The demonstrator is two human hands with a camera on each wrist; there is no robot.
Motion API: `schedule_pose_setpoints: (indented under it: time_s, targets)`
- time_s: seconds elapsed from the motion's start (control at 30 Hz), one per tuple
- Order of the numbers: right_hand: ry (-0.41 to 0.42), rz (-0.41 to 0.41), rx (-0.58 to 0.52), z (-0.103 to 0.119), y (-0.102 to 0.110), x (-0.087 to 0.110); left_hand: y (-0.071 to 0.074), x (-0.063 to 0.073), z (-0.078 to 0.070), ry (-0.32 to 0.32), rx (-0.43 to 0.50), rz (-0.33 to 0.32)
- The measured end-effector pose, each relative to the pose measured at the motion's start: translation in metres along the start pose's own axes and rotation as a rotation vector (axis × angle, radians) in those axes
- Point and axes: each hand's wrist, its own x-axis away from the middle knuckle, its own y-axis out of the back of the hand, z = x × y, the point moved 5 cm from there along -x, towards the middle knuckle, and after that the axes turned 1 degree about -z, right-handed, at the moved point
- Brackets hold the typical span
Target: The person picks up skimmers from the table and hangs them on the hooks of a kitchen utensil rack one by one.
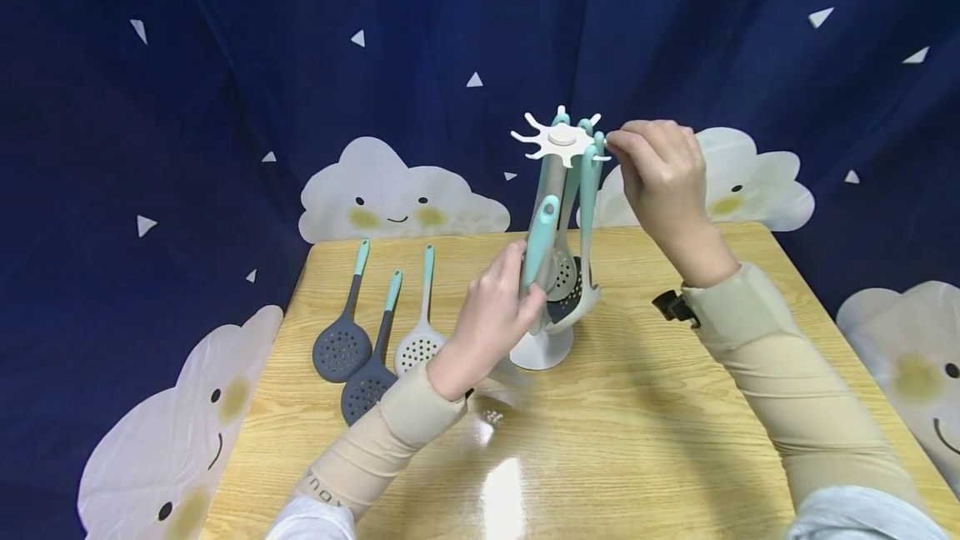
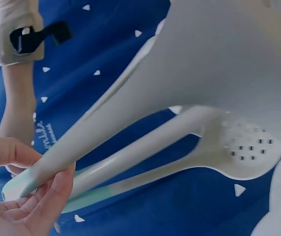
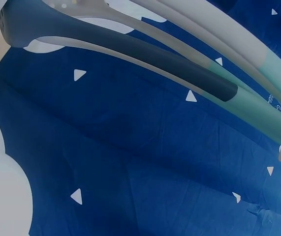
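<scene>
My left hand (image 1: 491, 315) holds a pale grey kitchen utensil (image 2: 115, 105) by its mint handle, in front of the rack. Its broad, smooth head fills the upper right of the left wrist view; its exact kind is unclear. The white utensil rack (image 1: 542, 350) stands upright, with several curved hooks round its top. A ladle (image 1: 588, 223), a pale slotted utensil (image 2: 248, 152) and a dark one (image 3: 145, 51) hang from it. At the right side of the top, my right hand (image 1: 667, 173) pinches a hook tip with thumb and forefinger; the right wrist view barely shows these fingers.
Left on the wooden table (image 1: 637, 440) lie a dark skimmer (image 1: 341, 348), a second dark skimmer (image 1: 367, 386) partly behind my left forearm, and a white skimmer (image 1: 418, 347). A navy curtain (image 1: 225, 107) with clouds hangs behind.
</scene>
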Motion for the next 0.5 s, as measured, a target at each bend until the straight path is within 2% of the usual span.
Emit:
schedule_pose_setpoints:
  time_s: [0.27, 0.5]
  targets:
    - [-0.009, 0.003, -0.001, -0.001, 0.0, 0.001, 0.004, -0.012, -0.017, -0.049, 0.006, -0.019]
    - [-0.008, 0.005, -0.006, -0.001, 0.0, 0.001, 0.005, -0.018, -0.022, -0.061, -0.015, -0.04]
